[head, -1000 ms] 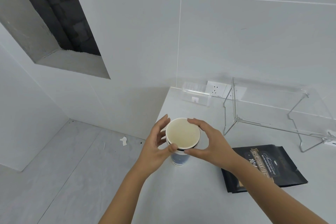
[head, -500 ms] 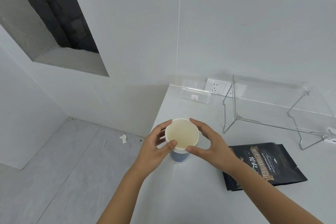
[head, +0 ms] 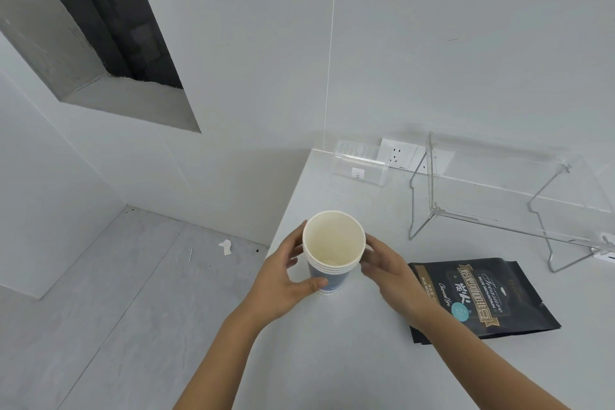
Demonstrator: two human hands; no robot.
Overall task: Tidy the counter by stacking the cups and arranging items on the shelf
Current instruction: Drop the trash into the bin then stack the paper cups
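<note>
Head view: cups (head: 329, 263) nested (several rims show), upright near the counter (head: 332, 359) left edge. Left hand (head: 283, 280) wraps the lower wall; right hand (head: 382, 268) has fingers curled against the rim side. Likely light, crushable paper; hold low, gently. Pouch (head: 479, 299) lies right; shelf (head: 509, 196) behind.

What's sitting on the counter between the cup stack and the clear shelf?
Nothing: in the head view the counter is bare between the cup stack and the clear shelf.
</note>
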